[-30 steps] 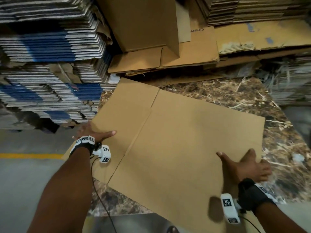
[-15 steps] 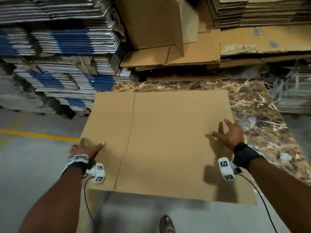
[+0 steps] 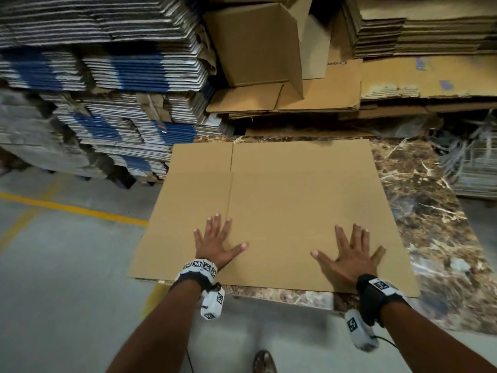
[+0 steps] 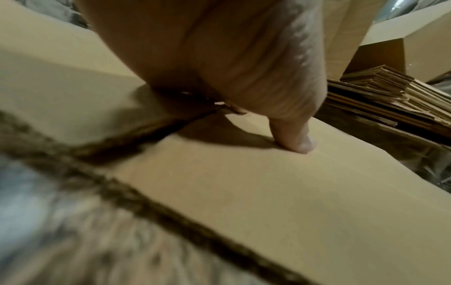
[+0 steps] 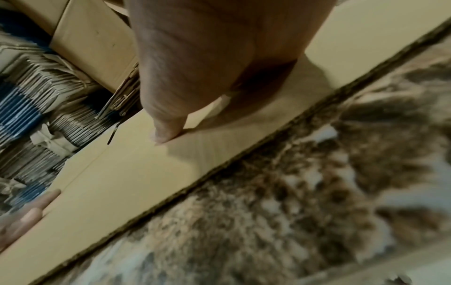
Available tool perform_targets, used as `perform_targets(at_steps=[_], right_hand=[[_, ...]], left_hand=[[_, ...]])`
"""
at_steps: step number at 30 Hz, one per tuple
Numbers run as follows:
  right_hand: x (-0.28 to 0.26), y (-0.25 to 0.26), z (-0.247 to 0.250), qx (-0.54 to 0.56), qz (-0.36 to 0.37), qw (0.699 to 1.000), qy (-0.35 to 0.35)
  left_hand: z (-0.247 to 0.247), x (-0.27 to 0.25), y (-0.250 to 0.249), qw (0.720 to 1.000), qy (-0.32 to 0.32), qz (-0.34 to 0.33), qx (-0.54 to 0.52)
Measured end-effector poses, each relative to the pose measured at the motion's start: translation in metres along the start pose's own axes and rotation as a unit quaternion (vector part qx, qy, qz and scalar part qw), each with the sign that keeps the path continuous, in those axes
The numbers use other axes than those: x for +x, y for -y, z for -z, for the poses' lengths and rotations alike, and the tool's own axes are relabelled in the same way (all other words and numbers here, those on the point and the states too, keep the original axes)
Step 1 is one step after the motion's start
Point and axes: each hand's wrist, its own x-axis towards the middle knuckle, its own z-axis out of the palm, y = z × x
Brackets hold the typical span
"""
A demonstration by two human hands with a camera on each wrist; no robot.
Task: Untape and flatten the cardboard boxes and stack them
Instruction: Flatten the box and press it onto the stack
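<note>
A flattened brown cardboard box (image 3: 290, 200) lies on the marble-patterned table (image 3: 430, 211), its left part hanging past the table's edge. My left hand (image 3: 215, 239) presses flat on it near the fold line, fingers spread. My right hand (image 3: 349, 251) presses flat on its near right part, fingers spread too. The left wrist view shows my left hand (image 4: 244, 77) with a fingertip (image 4: 296, 141) down on the cardboard (image 4: 268, 192). In the right wrist view my right hand (image 5: 207, 57) pushes a fingertip (image 5: 165, 133) onto the cardboard (image 5: 122, 173) close to its near edge.
Tall piles of flattened white and blue cartons (image 3: 102, 76) stand at the left. An upright open brown box (image 3: 258, 41) sits on flattened sheets (image 3: 285, 99) behind the table. More flat stacks (image 3: 419, 25) fill the back right. A yellow floor line (image 3: 72, 208) runs at the left.
The box was turned square to the table and laid down. Both hands left its edges and now press flat on its near part.
</note>
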Motion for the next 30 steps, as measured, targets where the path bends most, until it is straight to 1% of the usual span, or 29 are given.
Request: perform_targets(at_steps=[3, 5, 6, 8, 9, 10, 12, 13, 15, 18, 20, 22, 24, 26, 28, 30], right_hand=[[0.013, 0.010, 0.003, -0.006, -0.019, 0.999, 0.026], [0.025, 0.023, 0.010, 0.010, -0.026, 0.999, 0.035], [0.032, 0.031, 0.015, 0.017, -0.015, 0.999, 0.023], [0.045, 0.054, 0.021, 0.021, 0.042, 0.999, 0.000], [0.052, 0.068, 0.022, 0.021, 0.077, 0.997, 0.000], [0.059, 0.083, 0.021, 0.020, 0.108, 0.994, 0.010], [0.072, 0.113, 0.016, 0.012, 0.154, 0.987, 0.045], [0.079, 0.126, 0.012, 0.006, 0.168, 0.984, 0.059], [0.088, 0.145, 0.001, -0.011, 0.175, 0.982, 0.064], [0.093, 0.158, -0.014, -0.019, 0.148, 0.989, 0.013], [0.091, 0.155, -0.017, 0.000, 0.130, 0.991, -0.016], [0.091, 0.140, -0.013, 0.016, 0.100, 0.994, -0.043], [0.091, 0.110, -0.004, 0.034, 0.043, 0.996, -0.073], [0.087, 0.068, 0.008, 0.045, -0.022, 0.994, -0.097], [0.081, 0.027, 0.020, 0.044, -0.057, 0.993, -0.098], [0.079, 0.002, 0.026, 0.040, -0.065, 0.994, -0.075]], left_hand=[[0.009, 0.021, 0.007, 1.000, 0.010, -0.014, 0.000], [0.023, 0.035, 0.005, 1.000, 0.016, -0.017, 0.013], [0.031, 0.042, 0.000, 1.000, -0.001, -0.019, 0.022], [0.047, 0.057, -0.014, 0.997, -0.059, -0.023, 0.032], [0.052, 0.065, -0.020, 0.997, -0.063, -0.024, 0.035], [0.052, 0.073, -0.024, 0.998, -0.042, -0.022, 0.040], [0.045, 0.086, -0.028, 0.999, 0.021, -0.006, 0.046], [0.039, 0.090, -0.029, 0.998, 0.034, 0.002, 0.043], [0.030, 0.094, -0.031, 0.999, 0.017, 0.021, 0.025], [0.028, 0.097, -0.031, 0.999, -0.022, 0.034, 0.000], [0.031, 0.099, -0.030, 0.998, -0.031, 0.046, -0.016], [0.033, 0.103, -0.029, 0.997, -0.036, 0.059, -0.026], [0.037, 0.108, -0.024, 0.996, -0.033, 0.080, -0.032], [0.042, 0.113, -0.018, 0.994, -0.023, 0.104, -0.031], [0.046, 0.115, -0.018, 0.993, -0.007, 0.113, -0.027], [0.051, 0.114, -0.019, 0.993, 0.020, 0.116, -0.016]])
